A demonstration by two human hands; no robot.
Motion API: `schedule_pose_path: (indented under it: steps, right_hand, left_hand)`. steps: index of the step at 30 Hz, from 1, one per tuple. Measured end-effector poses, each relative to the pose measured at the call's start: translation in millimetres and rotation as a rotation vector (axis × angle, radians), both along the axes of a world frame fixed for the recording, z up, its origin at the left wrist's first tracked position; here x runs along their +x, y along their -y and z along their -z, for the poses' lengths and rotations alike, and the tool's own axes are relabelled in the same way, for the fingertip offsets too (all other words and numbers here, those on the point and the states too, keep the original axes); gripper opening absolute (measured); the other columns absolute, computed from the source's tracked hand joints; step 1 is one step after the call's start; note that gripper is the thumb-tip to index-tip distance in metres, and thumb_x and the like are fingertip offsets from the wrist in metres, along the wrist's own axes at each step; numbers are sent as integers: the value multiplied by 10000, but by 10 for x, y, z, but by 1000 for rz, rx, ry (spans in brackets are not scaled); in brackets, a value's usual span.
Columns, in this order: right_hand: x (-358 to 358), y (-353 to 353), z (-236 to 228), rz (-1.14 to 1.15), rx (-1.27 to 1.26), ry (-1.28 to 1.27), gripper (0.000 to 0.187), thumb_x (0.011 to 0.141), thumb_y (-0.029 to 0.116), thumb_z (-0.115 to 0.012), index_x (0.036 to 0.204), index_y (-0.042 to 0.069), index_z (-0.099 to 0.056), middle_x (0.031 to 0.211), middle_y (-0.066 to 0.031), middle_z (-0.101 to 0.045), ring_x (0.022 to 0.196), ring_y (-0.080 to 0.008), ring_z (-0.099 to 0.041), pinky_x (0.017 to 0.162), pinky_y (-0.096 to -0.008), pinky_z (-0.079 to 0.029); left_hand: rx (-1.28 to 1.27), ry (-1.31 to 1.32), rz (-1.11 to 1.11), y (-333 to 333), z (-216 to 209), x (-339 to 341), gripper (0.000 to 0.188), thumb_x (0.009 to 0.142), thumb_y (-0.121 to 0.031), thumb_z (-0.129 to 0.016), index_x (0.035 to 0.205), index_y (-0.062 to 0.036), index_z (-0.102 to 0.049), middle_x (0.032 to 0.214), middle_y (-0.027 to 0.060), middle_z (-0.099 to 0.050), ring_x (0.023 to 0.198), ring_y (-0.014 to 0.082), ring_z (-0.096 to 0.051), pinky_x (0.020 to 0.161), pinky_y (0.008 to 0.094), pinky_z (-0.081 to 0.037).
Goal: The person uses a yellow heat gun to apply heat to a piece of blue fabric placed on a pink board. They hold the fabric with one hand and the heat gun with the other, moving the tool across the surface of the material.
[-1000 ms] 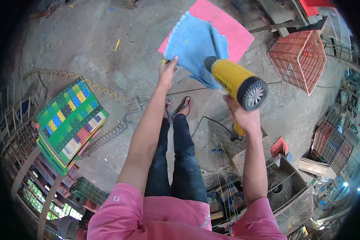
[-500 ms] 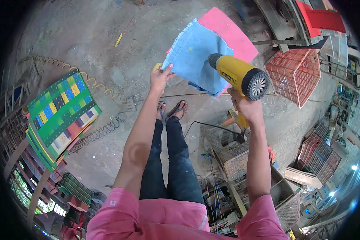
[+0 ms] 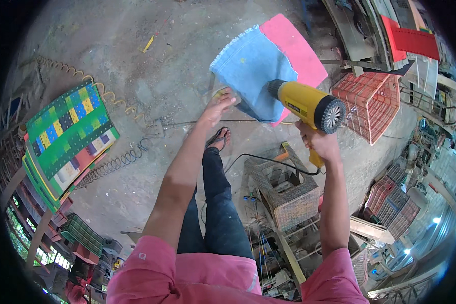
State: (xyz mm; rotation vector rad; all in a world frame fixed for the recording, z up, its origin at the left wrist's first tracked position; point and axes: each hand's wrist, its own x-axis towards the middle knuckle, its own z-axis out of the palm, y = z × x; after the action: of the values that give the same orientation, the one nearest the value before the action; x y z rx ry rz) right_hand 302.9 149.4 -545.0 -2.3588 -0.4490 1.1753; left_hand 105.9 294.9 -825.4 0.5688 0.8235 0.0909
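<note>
My right hand point(image 3: 319, 141) is closed round the handle of a yellow heat gun point(image 3: 301, 100) with a black rear vent. Its dark nozzle points left and overlaps a light-blue denim piece point(image 3: 253, 63) with a frayed edge. Beneath the denim lies a pink sheet point(image 3: 296, 48), which shows along the right side. My left hand point(image 3: 220, 105) is beside the denim's lower left edge, fingers stretched toward it and seemingly not gripping; whether they touch it is unclear. Something yellow shows at its fingers. What supports the sheet is hidden.
A black cord runs from the heat gun past a woven box-like stand point(image 3: 294, 202). An orange plastic crate point(image 3: 372, 106) stands at right, below a machine with red parts point(image 3: 415, 43). Patterned green sheets point(image 3: 68, 137) are stacked left near coiled hoses point(image 3: 119, 163). A yellow tool point(image 3: 148, 44) lies on the floor.
My left hand has left the denim's corner and moved right and down along its edge. The heat gun has shifted slightly down. Only one sandalled foot shows now, where two did.
</note>
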Motion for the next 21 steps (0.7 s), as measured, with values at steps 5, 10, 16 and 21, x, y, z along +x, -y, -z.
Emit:
schedule_pose_path:
  steps: [5,10,16,21]
  right_hand:
    - [195,151,-40,119,-8,-2,126,861,157,-682,836,57,-609,620,3,-538,479,-89,-493,438,-255,-389]
    - [187,239,-110,148,-47,-23,107,858,132,-675,873,55,-602,658,-7,-549,485,-93,-500,436,-248,-399]
    - [101,376,-53,172,-22,-104,166,852,193,-707,833,49,-626,649,4,-561,505,-84,-508,456,-252,-400]
    - [77,309,-28,136,-42,-77,153,863,178,-690,861,42,-619,647,2,-553,511,-90,-502,468,-260,-403]
  left_hand:
    - [-309,263,-102,226,-225,320,714,856,-209,-736,1448,-104,-350,1356,73,-502,1288,250,-452,1069,527,-328]
    - [-91,142,49,444,-164,279,704,799,-176,-792,1367,20,-425,1360,158,-524,1237,276,-513,1008,440,-417]
    - [76,-199,125,632,-226,260,611,670,-182,-883,1164,48,-607,1140,130,-661,1064,219,-609,950,340,-447]
    - [-76,-297,-60,849,274,-70,496,720,-157,-851,1107,10,-590,1012,86,-646,958,193,-610,831,341,-476]
